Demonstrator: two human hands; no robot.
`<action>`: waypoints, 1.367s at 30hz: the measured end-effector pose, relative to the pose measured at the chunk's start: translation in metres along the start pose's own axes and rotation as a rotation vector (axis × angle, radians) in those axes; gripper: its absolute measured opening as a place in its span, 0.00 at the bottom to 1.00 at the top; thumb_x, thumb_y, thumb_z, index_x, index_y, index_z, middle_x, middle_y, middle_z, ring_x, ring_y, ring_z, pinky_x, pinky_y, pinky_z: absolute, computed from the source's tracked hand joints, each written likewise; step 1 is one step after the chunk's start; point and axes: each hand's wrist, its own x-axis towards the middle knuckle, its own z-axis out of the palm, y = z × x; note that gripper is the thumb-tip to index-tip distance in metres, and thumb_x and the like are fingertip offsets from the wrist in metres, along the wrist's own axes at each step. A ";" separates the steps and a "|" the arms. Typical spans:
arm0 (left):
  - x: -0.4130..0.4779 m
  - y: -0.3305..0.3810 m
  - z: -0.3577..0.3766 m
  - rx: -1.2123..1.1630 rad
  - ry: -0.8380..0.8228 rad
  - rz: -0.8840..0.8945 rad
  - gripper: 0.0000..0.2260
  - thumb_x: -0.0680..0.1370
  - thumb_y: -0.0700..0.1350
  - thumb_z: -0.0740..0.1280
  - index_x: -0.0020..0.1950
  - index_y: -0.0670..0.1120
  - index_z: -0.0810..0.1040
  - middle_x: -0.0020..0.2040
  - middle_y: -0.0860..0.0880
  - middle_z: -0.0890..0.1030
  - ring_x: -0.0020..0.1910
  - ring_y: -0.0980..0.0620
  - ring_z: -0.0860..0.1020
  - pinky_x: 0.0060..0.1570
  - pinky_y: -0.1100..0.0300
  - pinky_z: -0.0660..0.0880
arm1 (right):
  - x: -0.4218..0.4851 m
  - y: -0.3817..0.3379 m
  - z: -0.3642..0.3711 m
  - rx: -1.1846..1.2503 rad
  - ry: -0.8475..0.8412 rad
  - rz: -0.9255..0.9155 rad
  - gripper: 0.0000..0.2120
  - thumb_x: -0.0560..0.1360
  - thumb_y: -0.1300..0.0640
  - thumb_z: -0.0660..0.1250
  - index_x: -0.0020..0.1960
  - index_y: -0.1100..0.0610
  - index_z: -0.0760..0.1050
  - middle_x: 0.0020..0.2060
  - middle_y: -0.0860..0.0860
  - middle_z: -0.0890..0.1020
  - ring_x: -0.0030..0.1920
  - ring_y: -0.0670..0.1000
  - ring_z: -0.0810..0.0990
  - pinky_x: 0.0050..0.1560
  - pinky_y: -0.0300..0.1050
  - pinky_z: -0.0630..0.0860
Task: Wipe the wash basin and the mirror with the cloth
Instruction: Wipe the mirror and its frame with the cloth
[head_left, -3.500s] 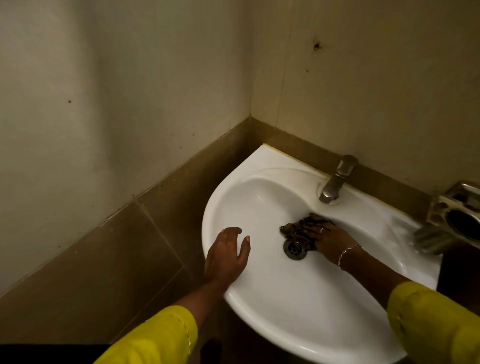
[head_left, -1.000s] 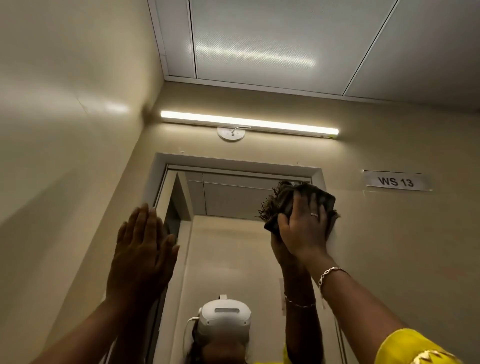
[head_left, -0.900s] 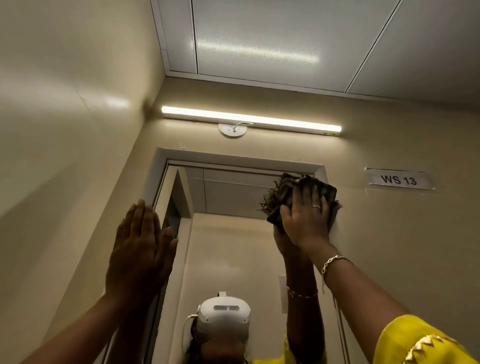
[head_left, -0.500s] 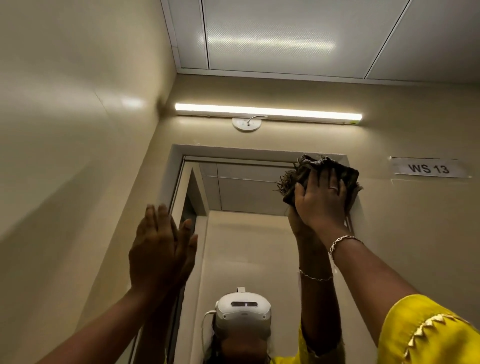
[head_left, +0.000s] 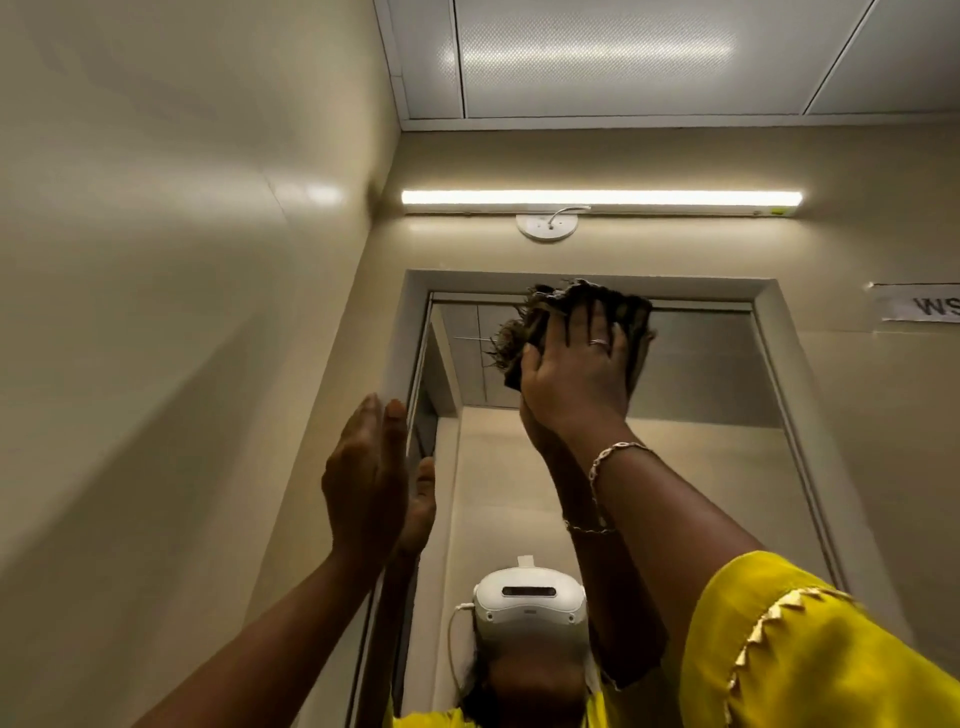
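Dark, frayed fabric, the bunched cloth (head_left: 540, 332) is pressed flat against the top of the mirror (head_left: 701, 374), just under its pale frame. The right hand (head_left: 576, 384) spreads over it, fingers (head_left: 584, 325) splayed and pinning the cloth to the smooth glass; a ring and a chain bracelet show, above a yellow sleeve (head_left: 810, 654). The left hand (head_left: 366, 483) is raised by the mirror's left edge, flat and open, grasping nothing. Above, a long tube light (head_left: 602, 198) glows.

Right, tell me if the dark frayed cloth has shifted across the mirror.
Yes: the dark cloth moved left, away from the right side of the mirror frame.
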 end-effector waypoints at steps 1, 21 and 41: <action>0.000 -0.001 -0.001 -0.006 -0.007 -0.007 0.44 0.71 0.71 0.43 0.57 0.32 0.72 0.51 0.27 0.76 0.48 0.30 0.76 0.47 0.40 0.75 | 0.000 -0.011 0.004 0.009 -0.004 -0.015 0.28 0.79 0.48 0.49 0.75 0.56 0.49 0.76 0.57 0.50 0.75 0.56 0.46 0.73 0.54 0.41; -0.005 0.013 -0.001 0.075 -0.023 0.082 0.37 0.76 0.65 0.40 0.64 0.36 0.68 0.60 0.30 0.75 0.58 0.33 0.75 0.56 0.46 0.71 | 0.003 -0.069 0.016 0.030 -0.062 -0.402 0.25 0.79 0.48 0.48 0.75 0.52 0.51 0.76 0.52 0.50 0.76 0.53 0.44 0.74 0.53 0.41; -0.001 -0.007 0.005 0.364 -0.033 0.147 0.31 0.79 0.60 0.47 0.61 0.32 0.70 0.57 0.30 0.75 0.53 0.34 0.77 0.50 0.44 0.77 | 0.005 0.107 -0.025 -0.065 -0.076 -0.159 0.33 0.71 0.43 0.42 0.75 0.49 0.50 0.76 0.50 0.50 0.76 0.51 0.46 0.73 0.50 0.42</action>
